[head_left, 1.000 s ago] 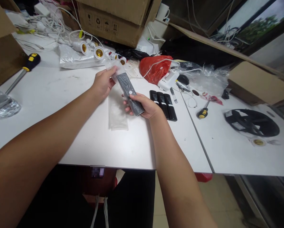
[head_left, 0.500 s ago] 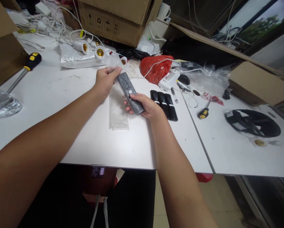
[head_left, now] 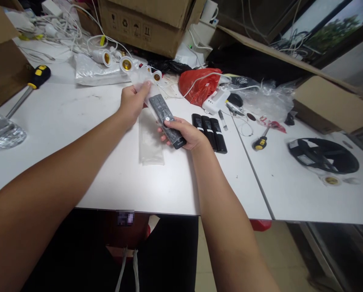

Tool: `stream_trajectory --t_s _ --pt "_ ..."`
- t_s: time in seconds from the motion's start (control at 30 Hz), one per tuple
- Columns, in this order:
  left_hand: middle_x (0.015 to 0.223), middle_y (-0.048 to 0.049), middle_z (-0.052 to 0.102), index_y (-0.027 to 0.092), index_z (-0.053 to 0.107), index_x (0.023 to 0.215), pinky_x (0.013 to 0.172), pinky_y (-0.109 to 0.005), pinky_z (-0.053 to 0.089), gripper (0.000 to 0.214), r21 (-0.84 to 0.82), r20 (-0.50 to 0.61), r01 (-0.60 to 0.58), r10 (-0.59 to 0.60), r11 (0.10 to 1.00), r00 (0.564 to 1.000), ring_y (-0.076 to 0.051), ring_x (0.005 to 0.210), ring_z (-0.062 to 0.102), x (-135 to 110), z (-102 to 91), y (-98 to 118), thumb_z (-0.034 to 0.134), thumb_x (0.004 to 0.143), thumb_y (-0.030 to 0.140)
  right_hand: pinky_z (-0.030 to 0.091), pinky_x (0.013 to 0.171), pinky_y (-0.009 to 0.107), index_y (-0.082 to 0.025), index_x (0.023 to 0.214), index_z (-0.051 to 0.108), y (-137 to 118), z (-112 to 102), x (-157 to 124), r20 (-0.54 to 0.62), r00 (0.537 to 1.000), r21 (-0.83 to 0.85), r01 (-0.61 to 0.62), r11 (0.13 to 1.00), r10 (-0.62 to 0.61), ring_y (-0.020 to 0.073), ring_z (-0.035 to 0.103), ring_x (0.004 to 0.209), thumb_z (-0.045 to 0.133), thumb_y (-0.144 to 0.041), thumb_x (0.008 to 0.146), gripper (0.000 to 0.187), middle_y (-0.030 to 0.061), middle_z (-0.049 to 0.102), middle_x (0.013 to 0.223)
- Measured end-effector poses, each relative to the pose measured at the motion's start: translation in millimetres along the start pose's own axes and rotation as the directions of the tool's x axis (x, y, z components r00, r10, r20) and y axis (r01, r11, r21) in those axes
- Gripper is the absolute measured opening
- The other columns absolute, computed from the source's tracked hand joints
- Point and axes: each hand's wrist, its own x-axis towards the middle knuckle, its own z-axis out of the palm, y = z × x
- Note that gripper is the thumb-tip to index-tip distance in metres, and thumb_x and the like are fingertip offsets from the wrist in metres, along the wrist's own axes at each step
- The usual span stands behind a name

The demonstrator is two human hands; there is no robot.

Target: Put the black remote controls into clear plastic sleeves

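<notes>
A dark remote control (head_left: 163, 110) lies slantwise between my hands, most of its length under a clear plastic sleeve. My right hand (head_left: 186, 132) grips its lower half, thumb on top near a pale round button. The black lower end sticks out bare of the plastic. My left hand (head_left: 134, 99) pinches the loose upper end of the plastic sleeve (head_left: 141, 77), just beyond the remote's top. Flat on the table under the remote are clear plastic bags (head_left: 151, 146). Three black remotes (head_left: 209, 132) lie side by side to the right of my right hand.
Screwdrivers lie at left (head_left: 29, 89) and right (head_left: 260, 142). Behind my hands are lamp sockets (head_left: 127, 64), a red plastic bag (head_left: 196, 85), a white power strip (head_left: 216, 101) and a cardboard box (head_left: 145, 28). A black ring-shaped part (head_left: 324, 156) sits far right.
The plastic sleeve has slid up along the remote with my left hand, baring the remote's lower end. My right hand keeps its grip in nearly the same place.
</notes>
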Motion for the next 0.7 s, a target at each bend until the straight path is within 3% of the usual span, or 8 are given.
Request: stream_trajectory --t_s 0.1,0.23,0.37,0.43,0.53,0.7 --pt "0.065 -0.0014 0.061 0.026 0.06 0.073 0.055 -0.031 0.049 0.061 0.023 -0.027 -0.016 0.017 1.0 1.0 -0.021 0.074 0.065 5 -1.2 -6 0.07 0.078 0.086 0.061 0.049 0.023 -0.018 0.11 0.061 0 0 1 -0.011 1.0 -0.003 0.001 1.0 -0.001 0.0165 0.075 0.068 0.078 -0.029 0.09 0.029 0.0074 0.078 0.097" --pt "0.064 -0.0001 0.059 0.027 0.056 0.078 0.061 -0.032 0.046 0.078 0.054 -0.086 0.022 -0.017 0.998 0.996 -0.02 0.082 0.064 20 -8.4 -12 0.043 0.078 0.103 0.056 0.044 0.019 -0.018 0.115 0.063 0 0 0 0.015 1.0 -0.039 0.006 0.999 -0.006 0.0147 0.075 0.066 0.081 -0.034 0.089 0.036 0.0074 0.079 0.102" --pt "0.071 0.0017 0.06 0.024 0.054 0.092 0.075 -0.031 0.045 0.085 -0.033 -0.098 0.038 -0.041 0.999 0.994 -0.013 0.094 0.058 30 -18.8 -8 0.021 0.084 0.102 0.045 0.035 0.013 -0.018 0.113 0.066 0 -1 1 0.025 0.999 -0.09 0.027 0.996 -0.025 0.0099 0.072 0.06 0.084 -0.037 0.086 0.038 0.0075 0.079 0.107" --pt "0.076 0.0029 0.063 0.024 0.053 0.096 0.079 -0.032 0.046 0.079 -0.164 -0.129 0.047 -0.068 0.985 0.989 -0.011 0.096 0.058 34 -23.7 -4 0.022 0.091 0.096 0.043 0.034 0.012 -0.015 0.108 0.068 0 -3 2 0.025 0.999 -0.1 0.026 0.995 -0.023 0.0089 0.072 0.06 0.085 -0.036 0.086 0.035 0.0094 0.079 0.108" --pt "0.082 0.0044 0.069 0.025 0.052 0.097 0.087 -0.032 0.049 0.068 -0.296 -0.158 0.092 -0.144 0.951 0.977 -0.011 0.101 0.06 41 -30.4 -5 0.028 0.097 0.089 0.054 0.045 0.013 -0.013 0.105 0.069 1 -4 3 0.026 1.0 -0.086 0.01 0.996 -0.008 0.0092 0.074 0.063 0.086 -0.035 0.086 0.033 0.012 0.079 0.111" --pt "0.089 0.0052 0.072 0.028 0.055 0.098 0.102 -0.034 0.051 0.073 -0.376 -0.104 0.117 -0.168 0.919 0.98 -0.015 0.124 0.058 59 -42.4 -29 0.046 0.083 0.099 0.064 0.058 0.019 -0.012 0.107 0.07 0 -6 -1 0.056 0.998 -0.06 -0.03 0.998 0.034 0.0117 0.076 0.065 0.088 -0.039 0.084 0.04 0.0127 0.081 0.107"
